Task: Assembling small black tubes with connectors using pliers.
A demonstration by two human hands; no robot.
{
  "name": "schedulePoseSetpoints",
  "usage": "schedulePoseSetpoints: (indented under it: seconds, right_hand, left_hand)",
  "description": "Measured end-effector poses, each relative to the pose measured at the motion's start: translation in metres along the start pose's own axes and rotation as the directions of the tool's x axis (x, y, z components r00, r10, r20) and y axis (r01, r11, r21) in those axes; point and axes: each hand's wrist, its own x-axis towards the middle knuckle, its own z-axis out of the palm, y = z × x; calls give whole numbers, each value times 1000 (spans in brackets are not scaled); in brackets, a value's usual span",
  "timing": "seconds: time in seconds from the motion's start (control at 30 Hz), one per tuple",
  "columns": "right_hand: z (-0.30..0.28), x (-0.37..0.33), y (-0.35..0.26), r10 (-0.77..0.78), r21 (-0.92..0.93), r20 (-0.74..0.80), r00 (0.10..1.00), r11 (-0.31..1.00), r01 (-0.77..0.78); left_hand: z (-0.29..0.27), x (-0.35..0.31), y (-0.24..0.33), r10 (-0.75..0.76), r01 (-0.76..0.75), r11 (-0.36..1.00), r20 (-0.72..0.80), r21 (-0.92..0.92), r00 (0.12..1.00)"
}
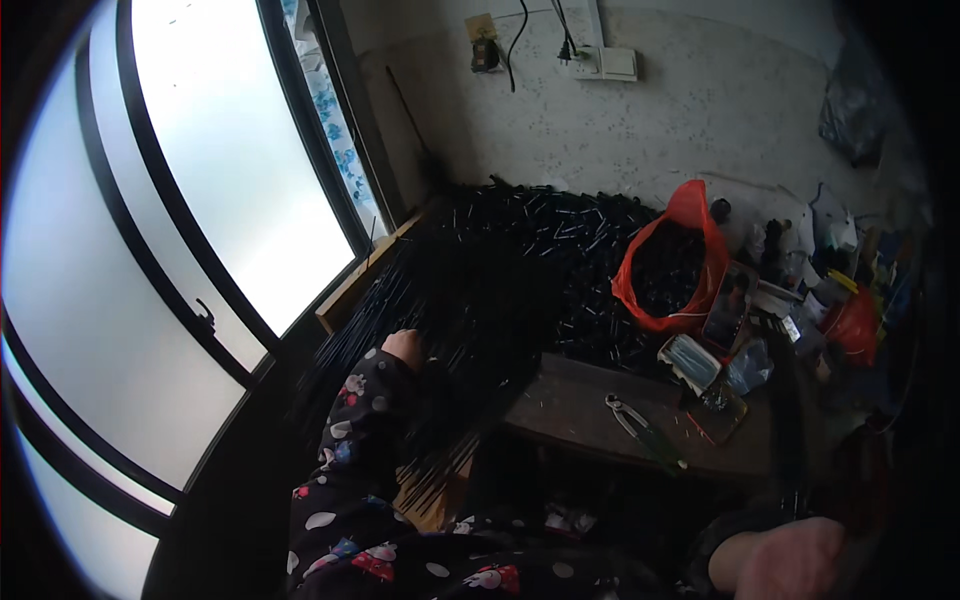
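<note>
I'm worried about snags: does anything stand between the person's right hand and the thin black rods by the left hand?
Yes: in this view, the dark bench board lies between the right hand and thin black rods; pincers lie on it near that path. Nothing visible separates the left hand from those rods.

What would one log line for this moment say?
left hand: at thin black rods, grip hidden | right hand: lower right, grip unclear | pincers: on dark bench | red bag: open, holding black pieces
</note>
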Motion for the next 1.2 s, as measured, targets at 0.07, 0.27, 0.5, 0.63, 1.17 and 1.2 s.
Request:
schedulePoseSetpoints:
  seconds: [0.07, 0.27, 0.5, 0.63, 1.17, 1.2]
  right_hand:
    - [57, -29, 37, 372, 71, 149, 916, 920, -385]
    - [71, -200, 68, 798, -649, 598, 70, 534, -541]
    - [44, -243, 64, 795, -710, 602, -76, 489, -507]
    - [28, -241, 61, 846, -754, 522, -107, 399, -521]
    - [6, -236, 57, 905, -806, 418, -82, 327, -494]
    - [14, -235, 58, 886, -778, 456, -78, 355, -518]
  left_hand:
    - [38, 16, -31, -87, 184, 914, -268, 362, 959]
    - [45, 35, -16, -232, 382, 850, -392, 363, 890]
    - [31, 32, -30, -27, 84, 952, -190, 296, 981]
    - [5, 42, -21, -136, 121, 990, -235, -78, 962]
    - [-113, 90, 155, 8, 87, 300, 93, -950, 996]
    - [-134, 75, 165, -15, 39, 320, 36, -947, 999]
